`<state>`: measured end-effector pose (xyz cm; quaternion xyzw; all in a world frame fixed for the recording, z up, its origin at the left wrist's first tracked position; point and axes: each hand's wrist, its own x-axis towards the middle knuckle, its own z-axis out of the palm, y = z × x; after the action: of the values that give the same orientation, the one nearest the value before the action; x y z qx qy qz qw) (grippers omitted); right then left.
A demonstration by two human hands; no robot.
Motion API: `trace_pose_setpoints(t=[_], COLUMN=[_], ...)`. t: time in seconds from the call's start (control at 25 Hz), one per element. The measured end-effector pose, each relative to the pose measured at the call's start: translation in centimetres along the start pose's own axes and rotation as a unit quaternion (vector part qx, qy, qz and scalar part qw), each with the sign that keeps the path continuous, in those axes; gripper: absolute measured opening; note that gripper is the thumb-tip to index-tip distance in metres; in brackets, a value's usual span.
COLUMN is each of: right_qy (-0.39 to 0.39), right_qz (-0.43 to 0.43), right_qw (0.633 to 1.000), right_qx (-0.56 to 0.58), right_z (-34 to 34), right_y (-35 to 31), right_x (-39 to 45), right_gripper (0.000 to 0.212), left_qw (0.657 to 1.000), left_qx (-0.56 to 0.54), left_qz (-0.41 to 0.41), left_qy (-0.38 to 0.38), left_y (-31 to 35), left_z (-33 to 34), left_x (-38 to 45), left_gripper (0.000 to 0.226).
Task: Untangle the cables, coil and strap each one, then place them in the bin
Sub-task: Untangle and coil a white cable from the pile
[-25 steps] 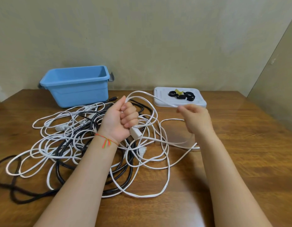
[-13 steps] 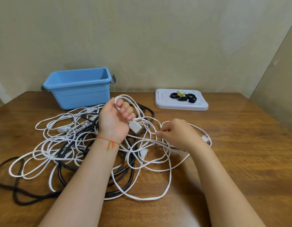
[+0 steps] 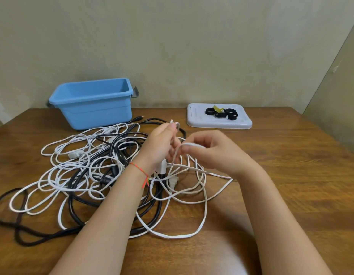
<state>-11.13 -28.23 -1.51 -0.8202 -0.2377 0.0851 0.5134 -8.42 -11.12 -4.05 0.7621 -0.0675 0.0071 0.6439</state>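
Looping white cable (image 3: 173,236): left hand (image 3: 160,149) grips the coil, right hand (image 3: 209,149) pinches a strand just right; slack trails near, tangle left.

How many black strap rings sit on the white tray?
4 seem visible on the white tray: one left, one middle, two right. They overlap, so another may be hidden.

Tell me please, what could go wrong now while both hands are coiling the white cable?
1. The white cable still loops through the black cable, so pulling may tighten a knot or drag the pile.
2. The left hand holds only a few loops; the right hand pinches one, so the coil may spring open.
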Motion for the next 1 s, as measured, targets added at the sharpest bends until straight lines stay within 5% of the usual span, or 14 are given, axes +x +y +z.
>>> trace_pose_setpoints(t=[0.12, 0.24, 0.4, 0.48, 0.6, 0.8, 1.0], right_qy=[0.055, 0.132, 0.283, 0.280, 0.155, 0.060, 0.044], right_qz=[-0.037, -0.029, 0.025, 0.041, 0.087, 0.083, 0.106], right_qw=[0.991, 0.975, 0.948, 0.948, 0.968, 0.970, 0.833], right_qx=[0.113, 0.176, 0.143, 0.144, 0.177, 0.221, 0.541], right_z=[-0.4, -0.2, -0.6, -0.5, 0.2, 0.1, 1.0], right_y=[0.4, 0.9, 1.8, 2.1, 1.9, 1.9, 1.7], right_x=[0.0, 0.7, 1.3, 1.4, 1.5, 1.5, 2.0], right_gripper=[0.014, 0.012, 0.026, 0.027, 0.038, 0.025, 0.048], left_qw=[0.983, 0.928, 0.859, 0.842, 0.812, 0.869, 0.891], left_qx=[-0.099, -0.222, -0.368, -0.419, -0.488, -0.436, -0.388], left_qz=[-0.038, -0.093, -0.128, -0.116, -0.121, -0.129, -0.105], left_qy=[-0.149, -0.283, -0.331, -0.321, -0.297, -0.194, -0.211], left_y=[-0.3, -0.6, -1.1, -1.3, -1.3, -0.8, -0.4], left_z=[-0.1, -0.3, -0.8, -1.2, -1.4, -0.8, -0.2], left_x=[-0.2, -0.1, 0.4, 0.5, 0.7, 0.7, 0.3], left_gripper=[0.034, 0.033, 0.039, 0.041, 0.041, 0.040, 0.034])
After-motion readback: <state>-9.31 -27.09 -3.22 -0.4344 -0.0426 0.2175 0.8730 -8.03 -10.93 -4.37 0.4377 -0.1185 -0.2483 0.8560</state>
